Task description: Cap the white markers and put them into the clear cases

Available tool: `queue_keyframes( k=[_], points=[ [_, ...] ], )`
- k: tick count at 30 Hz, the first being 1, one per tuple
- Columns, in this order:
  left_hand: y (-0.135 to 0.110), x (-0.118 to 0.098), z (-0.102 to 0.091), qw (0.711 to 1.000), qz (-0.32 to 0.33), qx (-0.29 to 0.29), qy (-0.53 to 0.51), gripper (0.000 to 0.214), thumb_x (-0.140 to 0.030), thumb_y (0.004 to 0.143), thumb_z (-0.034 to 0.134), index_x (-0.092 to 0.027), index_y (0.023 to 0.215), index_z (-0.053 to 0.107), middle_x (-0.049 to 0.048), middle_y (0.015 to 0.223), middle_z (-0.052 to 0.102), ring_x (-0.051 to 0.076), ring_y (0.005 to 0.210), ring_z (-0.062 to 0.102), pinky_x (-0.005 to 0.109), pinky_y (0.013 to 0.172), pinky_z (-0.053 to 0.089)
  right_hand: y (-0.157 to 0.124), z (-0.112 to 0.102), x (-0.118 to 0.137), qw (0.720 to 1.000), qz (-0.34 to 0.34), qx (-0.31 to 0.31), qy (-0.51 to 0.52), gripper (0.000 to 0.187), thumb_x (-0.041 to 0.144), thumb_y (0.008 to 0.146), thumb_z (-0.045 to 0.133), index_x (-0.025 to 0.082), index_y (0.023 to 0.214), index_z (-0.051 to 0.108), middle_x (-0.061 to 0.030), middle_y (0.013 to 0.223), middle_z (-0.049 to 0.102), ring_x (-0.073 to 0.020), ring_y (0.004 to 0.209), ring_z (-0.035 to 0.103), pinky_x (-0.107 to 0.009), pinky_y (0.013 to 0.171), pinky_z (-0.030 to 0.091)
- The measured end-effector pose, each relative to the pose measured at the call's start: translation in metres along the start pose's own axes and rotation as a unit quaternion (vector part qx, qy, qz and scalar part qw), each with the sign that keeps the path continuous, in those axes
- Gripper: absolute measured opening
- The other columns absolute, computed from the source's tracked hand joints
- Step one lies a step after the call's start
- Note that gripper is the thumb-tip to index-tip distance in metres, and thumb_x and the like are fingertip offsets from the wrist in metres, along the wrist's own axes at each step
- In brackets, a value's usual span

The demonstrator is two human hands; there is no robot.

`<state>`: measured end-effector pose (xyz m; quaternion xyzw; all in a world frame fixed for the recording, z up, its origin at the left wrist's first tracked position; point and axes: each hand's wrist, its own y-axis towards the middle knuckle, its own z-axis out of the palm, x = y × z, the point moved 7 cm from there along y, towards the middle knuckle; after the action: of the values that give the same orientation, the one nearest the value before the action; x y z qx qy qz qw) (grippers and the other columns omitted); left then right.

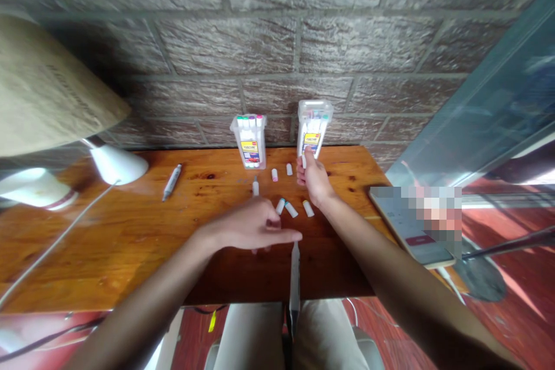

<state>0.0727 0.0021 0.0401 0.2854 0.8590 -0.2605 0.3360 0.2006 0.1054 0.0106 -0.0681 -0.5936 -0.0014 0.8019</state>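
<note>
My left hand [255,224] hovers over the middle of the wooden table, one finger stretched to the right and others curled or hidden. Its fingertip is at the upper end of a grey-white marker [295,280], which reaches past the front edge above my lap; whether they touch I cannot tell. Behind this hand shows another marker [255,188], its lower part hidden. My right hand [316,180] is closed on a small white marker cap [304,161], before the right marker case [314,127]. Loose caps lie between my hands, among them a yellow-ended cap [308,208] and a pink-ended cap [274,175].
A second clear marker case [250,144] stands left of the first, near the brick wall [269,40]. One marker [172,182] lies farther left. A lamp [117,165], its cord and a white cup [37,189] occupy the left side; a tablet [411,231] is at the right edge.
</note>
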Motion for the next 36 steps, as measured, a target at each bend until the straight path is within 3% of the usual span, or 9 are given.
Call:
queue_keyframes(
  k=[4,10,13,16,18,21,26,31,36],
  points=[
    [0.009,-0.029,0.026,0.992,0.030,0.031,0.117,0.042,-0.049,0.077,0.070,-0.018,0.051,0.058,-0.0009,0.049,0.056,0.010,0.042,0.045,0.025,0.045,0.027,0.003,-0.002,0.000,1.000,0.009,0.005,0.022,0.055,0.073,0.080,0.055,0.021,0.067,0.047,0.0094,0.051,0.031,-0.0058,0.042,0.022,-0.021,0.041,0.015],
    [0.024,-0.023,0.040,0.990,-0.011,0.031,0.139,0.031,-0.029,0.069,0.069,-0.019,0.045,0.051,-0.0021,0.042,0.048,0.013,0.042,0.046,0.027,0.049,0.032,0.002,-0.002,0.001,0.999,0.025,0.022,0.027,0.053,0.072,0.078,0.060,0.020,0.068,0.051,0.0080,0.052,0.037,-0.0056,0.043,0.029,-0.020,0.042,0.019],
    [0.024,-0.013,0.024,0.997,-0.022,0.053,0.060,0.032,-0.028,0.076,0.062,-0.018,0.047,0.052,-0.0004,0.043,0.053,0.012,0.041,0.050,0.024,0.046,0.033,0.002,-0.003,0.009,0.998,0.016,0.031,0.047,0.052,0.069,0.073,0.068,0.018,0.068,0.056,0.0079,0.055,0.038,-0.0047,0.044,0.028,-0.020,0.041,0.019],
    [0.026,-0.003,0.006,0.980,-0.006,0.090,-0.176,0.022,-0.034,0.081,0.065,-0.015,0.069,0.063,0.0047,0.063,0.070,0.015,0.055,0.065,0.023,0.053,0.046,-0.001,0.001,0.020,0.992,0.001,0.084,0.095,0.049,0.062,0.066,0.079,0.016,0.074,0.064,0.0089,0.058,0.036,-0.0029,0.046,0.024,-0.019,0.041,0.018],
    [0.032,0.005,-0.012,0.946,0.024,0.037,-0.322,0.027,-0.039,0.081,0.069,-0.012,0.082,0.067,0.0105,0.076,0.075,0.020,0.069,0.072,0.027,0.065,0.055,-0.005,0.007,0.026,0.982,0.002,0.136,0.134,0.048,0.057,0.063,0.084,0.015,0.079,0.069,0.0092,0.059,0.036,-0.0023,0.047,0.024,-0.018,0.042,0.018],
    [0.040,0.024,-0.027,0.885,0.057,-0.057,-0.459,0.032,-0.039,0.074,0.079,-0.011,0.082,0.066,0.0118,0.076,0.075,0.023,0.073,0.075,0.032,0.071,0.059,-0.010,0.014,0.028,0.967,0.023,0.184,0.173,0.048,0.053,0.063,0.086,0.014,0.086,0.071,0.0082,0.061,0.042,-0.0019,0.048,0.029,-0.018,0.043,0.020],
    [0.035,0.034,-0.022,0.831,0.086,-0.072,-0.544,0.032,-0.037,0.074,0.082,-0.009,0.083,0.068,0.0087,0.073,0.074,0.022,0.068,0.074,0.035,0.071,0.062,-0.010,0.015,0.027,0.957,0.046,0.185,0.220,0.045,0.052,0.067,0.084,0.018,0.091,0.069,0.0068,0.061,0.053,-0.0050,0.051,0.041,-0.019,0.047,0.031],
    [0.030,0.038,-0.024,0.797,0.086,-0.096,-0.590,0.029,-0.029,0.074,0.083,-0.009,0.090,0.070,0.0057,0.075,0.073,0.018,0.065,0.072,0.033,0.066,0.063,-0.013,0.020,0.026,0.956,0.034,0.192,0.221,0.044,0.060,0.068,0.081,0.020,0.078,0.063,0.0033,0.064,0.062,-0.0097,0.059,0.050,-0.021,0.054,0.038],
    [0.033,0.044,-0.027,0.797,0.080,-0.108,-0.589,0.029,-0.030,0.074,0.083,-0.008,0.091,0.071,0.0057,0.074,0.071,0.016,0.061,0.071,0.025,0.060,0.060,-0.016,0.020,0.029,0.964,-0.012,0.192,0.186,0.036,0.049,0.066,0.086,0.019,0.081,0.072,0.0061,0.065,0.053,-0.0056,0.056,0.038,-0.019,0.050,0.031]
  ],
)
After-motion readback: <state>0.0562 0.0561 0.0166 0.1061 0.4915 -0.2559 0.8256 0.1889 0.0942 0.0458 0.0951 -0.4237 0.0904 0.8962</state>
